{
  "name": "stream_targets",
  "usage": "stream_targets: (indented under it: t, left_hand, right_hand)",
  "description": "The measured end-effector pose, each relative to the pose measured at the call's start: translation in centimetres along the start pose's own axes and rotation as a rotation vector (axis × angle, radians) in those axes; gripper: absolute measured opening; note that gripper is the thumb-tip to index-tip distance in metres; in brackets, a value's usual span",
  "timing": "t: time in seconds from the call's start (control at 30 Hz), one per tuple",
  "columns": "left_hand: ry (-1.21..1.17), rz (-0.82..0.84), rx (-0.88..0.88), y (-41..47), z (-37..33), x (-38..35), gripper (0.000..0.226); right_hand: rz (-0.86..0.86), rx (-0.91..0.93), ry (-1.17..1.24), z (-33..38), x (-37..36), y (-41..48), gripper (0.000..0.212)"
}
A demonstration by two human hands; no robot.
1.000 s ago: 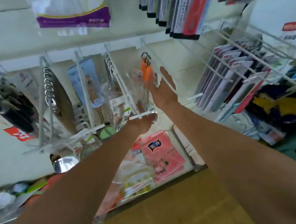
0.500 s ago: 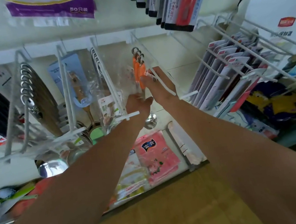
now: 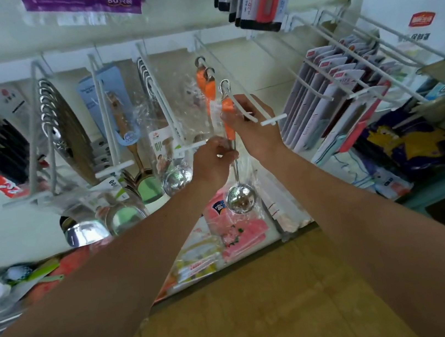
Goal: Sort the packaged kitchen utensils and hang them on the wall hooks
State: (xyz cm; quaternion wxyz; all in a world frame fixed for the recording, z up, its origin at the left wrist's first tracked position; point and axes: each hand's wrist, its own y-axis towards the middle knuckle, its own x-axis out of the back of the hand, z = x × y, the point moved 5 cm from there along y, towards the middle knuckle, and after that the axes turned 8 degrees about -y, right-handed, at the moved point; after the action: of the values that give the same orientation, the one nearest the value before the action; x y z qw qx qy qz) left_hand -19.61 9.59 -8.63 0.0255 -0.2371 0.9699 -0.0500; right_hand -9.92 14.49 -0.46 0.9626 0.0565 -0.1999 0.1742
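White wall, rows of wire hooks. Orange-handled ladles: 3. Two hanging ladles (image 3: 210, 87) sit far back on one hook (image 3: 272, 120). Third ladle (image 3: 241, 198): ring against that same hook. Right hand (image 3: 256, 131) pinches its orange handle; left hand (image 3: 210, 163) curls round its shaft.

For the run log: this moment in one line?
right hand: grips orange-handled steel ladle | left hand: holds its shaft | white wire hook: ladle ring beside it

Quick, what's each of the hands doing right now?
Left hand: pinches the steel shaft of the ladle.
Right hand: grips the same ladle by its orange handle.
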Motion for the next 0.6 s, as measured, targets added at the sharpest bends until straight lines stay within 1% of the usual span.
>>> stream_targets:
  t: [0.07,0.2,0.37,0.5,0.6]
  left_hand:
    - [0.048,0.011,-0.020,-1.1,-0.3,0.1,0.030]
    - [0.137,0.043,-0.030,-3.8,-0.6,0.3,0.031]
    - [0.202,0.102,-0.054,-7.3,-0.8,0.1,0.028]
    - [0.178,0.118,-0.043,-9.9,-0.8,-0.5,0.020]
    - [0.186,0.125,-0.046,-12.0,-1.0,-0.7,0.022]
  right_hand:
    - [-0.032,-0.001,-0.003,-0.2,0.3,-0.6,0.025]
    - [-0.109,0.037,0.013,-0.6,1.1,-2.5,0.011]
    - [-0.141,0.051,0.014,-1.0,2.1,-5.8,0.017]
    - [-0.146,0.028,0.026,-0.7,3.2,-8.8,0.021]
    - [-0.145,0.024,0.014,-0.5,3.7,-10.9,0.023]
